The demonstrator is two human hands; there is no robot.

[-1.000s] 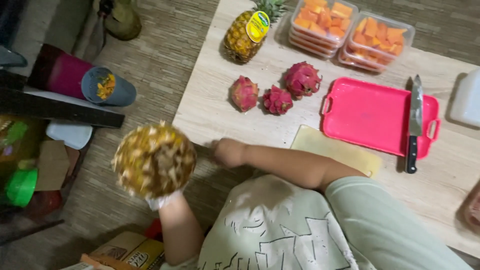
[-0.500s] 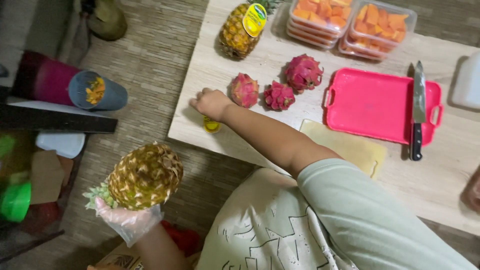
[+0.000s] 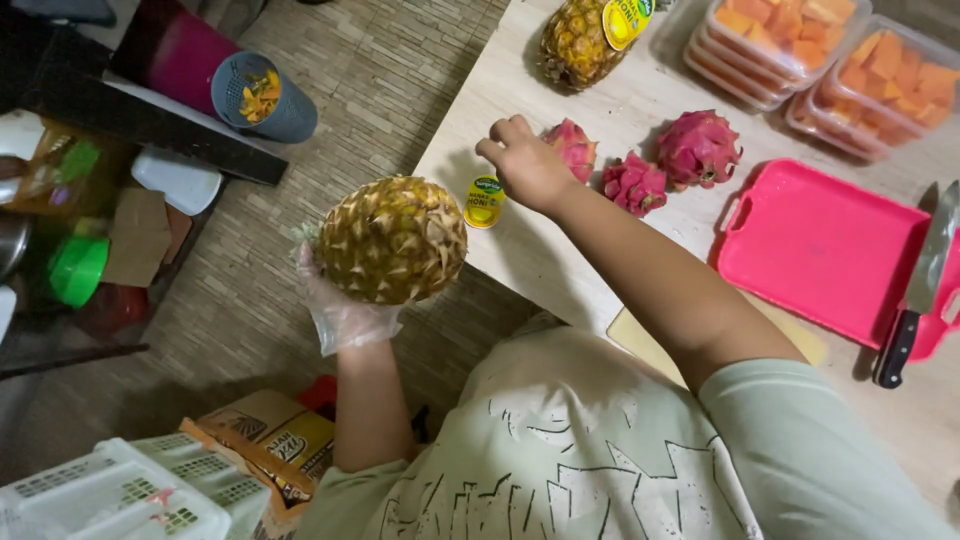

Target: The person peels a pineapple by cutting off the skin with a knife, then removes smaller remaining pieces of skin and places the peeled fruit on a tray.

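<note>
My left hand (image 3: 345,310), in a clear plastic glove, holds a whole pineapple (image 3: 392,238) up beside the table's left edge. My right hand (image 3: 525,165) reaches over the wooden table (image 3: 520,260), fingers curled and holding nothing, just left of a pink dragon fruit (image 3: 572,148). A small yellow tag (image 3: 484,201) lies on the table below that hand. Two more dragon fruits (image 3: 698,148) sit to the right. A second pineapple (image 3: 583,40) with a yellow tag lies at the table's far edge.
A pink tray (image 3: 820,250) holds a black-handled knife (image 3: 915,285) at the right. Two clear tubs of orange fruit cubes (image 3: 800,45) stand at the back. On the woven floor: a grey bin with scraps (image 3: 262,98), a cardboard box (image 3: 270,440), a white crate (image 3: 110,495).
My left hand has raised the pineapple toward the table. My right hand moved from the table's near edge up to the dragon fruit, leaving the yellow tag lying on the table.
</note>
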